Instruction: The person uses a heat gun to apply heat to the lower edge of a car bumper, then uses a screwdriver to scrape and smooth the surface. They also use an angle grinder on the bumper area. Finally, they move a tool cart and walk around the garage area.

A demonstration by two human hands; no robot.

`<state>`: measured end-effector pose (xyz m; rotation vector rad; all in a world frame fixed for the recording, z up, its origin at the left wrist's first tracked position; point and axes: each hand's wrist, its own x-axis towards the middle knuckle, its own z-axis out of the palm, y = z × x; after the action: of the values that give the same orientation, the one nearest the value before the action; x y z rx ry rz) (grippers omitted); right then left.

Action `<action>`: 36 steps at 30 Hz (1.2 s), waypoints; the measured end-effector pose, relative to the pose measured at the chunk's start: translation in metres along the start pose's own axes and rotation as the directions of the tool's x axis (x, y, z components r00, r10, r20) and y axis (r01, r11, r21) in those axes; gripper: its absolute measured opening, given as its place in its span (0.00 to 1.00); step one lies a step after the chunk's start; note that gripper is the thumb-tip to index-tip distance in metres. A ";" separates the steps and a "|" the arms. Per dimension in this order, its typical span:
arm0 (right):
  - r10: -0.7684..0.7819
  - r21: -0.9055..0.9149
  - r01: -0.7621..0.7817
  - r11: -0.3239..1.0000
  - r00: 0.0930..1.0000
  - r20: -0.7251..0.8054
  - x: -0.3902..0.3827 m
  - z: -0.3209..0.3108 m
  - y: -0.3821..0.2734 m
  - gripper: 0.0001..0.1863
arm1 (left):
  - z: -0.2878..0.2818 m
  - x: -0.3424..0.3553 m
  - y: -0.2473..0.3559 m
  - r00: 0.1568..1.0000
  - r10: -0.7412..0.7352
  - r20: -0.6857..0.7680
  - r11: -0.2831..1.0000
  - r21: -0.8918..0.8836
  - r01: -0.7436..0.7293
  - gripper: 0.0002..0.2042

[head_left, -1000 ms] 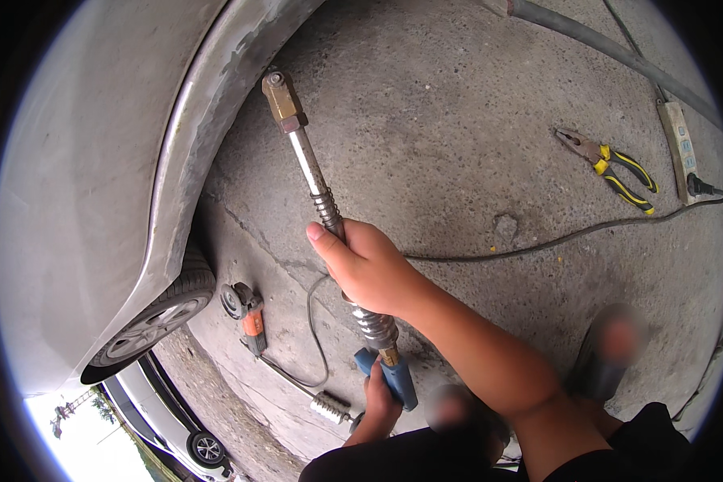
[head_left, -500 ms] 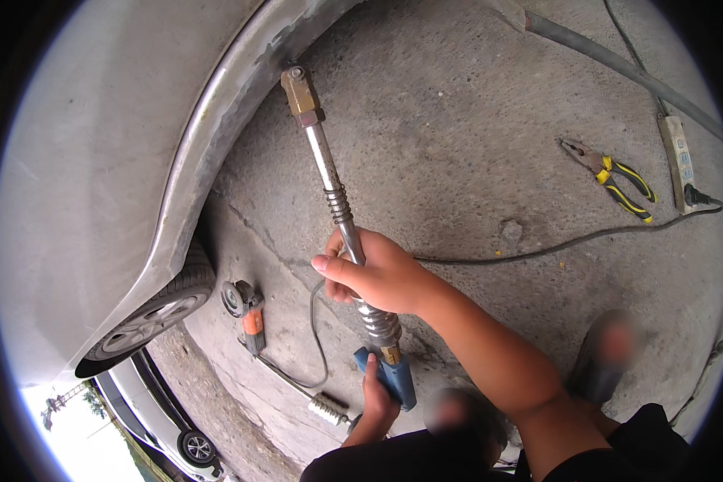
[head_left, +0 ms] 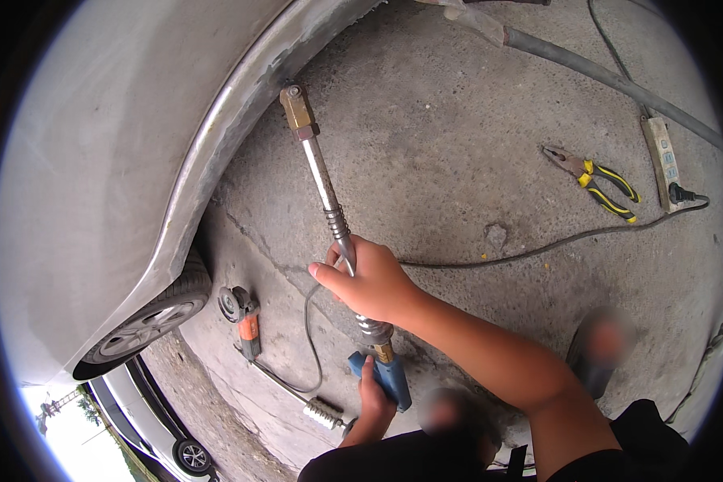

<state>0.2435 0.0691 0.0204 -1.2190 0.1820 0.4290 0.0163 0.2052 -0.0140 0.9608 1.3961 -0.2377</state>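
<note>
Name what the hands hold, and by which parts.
A long metal tool: the left hand grips its blue handle; the right hand is around its middle, below the spring.

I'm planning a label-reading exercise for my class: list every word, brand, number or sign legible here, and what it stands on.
No text can be read.
Power strip: any markings too small to read.
Angle grinder: any markings too small to read.
Rod tool: none legible.
Pliers: none legible.

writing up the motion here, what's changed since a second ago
The right hand has slid down the rod, away from the upper spring and toward the blue handle. The left hand still holds the handle; the pliers and grinder lie as before.
</note>
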 end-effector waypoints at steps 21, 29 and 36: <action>-0.119 0.667 -0.510 0.543 0.740 0.662 0.033 -0.025 0.009 0.21 | -0.030 0.009 -0.009 1.000 0.002 0.002 0.980 0.200 -0.002 0.19; 0.122 0.204 -0.109 0.973 0.991 -0.052 -0.009 -0.011 0.037 0.21 | -0.042 0.000 -0.015 0.990 -0.039 -0.133 0.963 0.258 0.072 0.21; 0.127 0.124 -0.122 0.985 0.992 -0.030 -0.001 0.001 0.013 0.18 | -0.034 0.004 -0.011 0.995 0.007 -0.102 0.986 0.168 0.011 0.20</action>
<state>0.2369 0.0736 0.0098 -1.0996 0.3136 0.4965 -0.0145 0.2226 -0.0181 1.1239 1.4885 -0.3154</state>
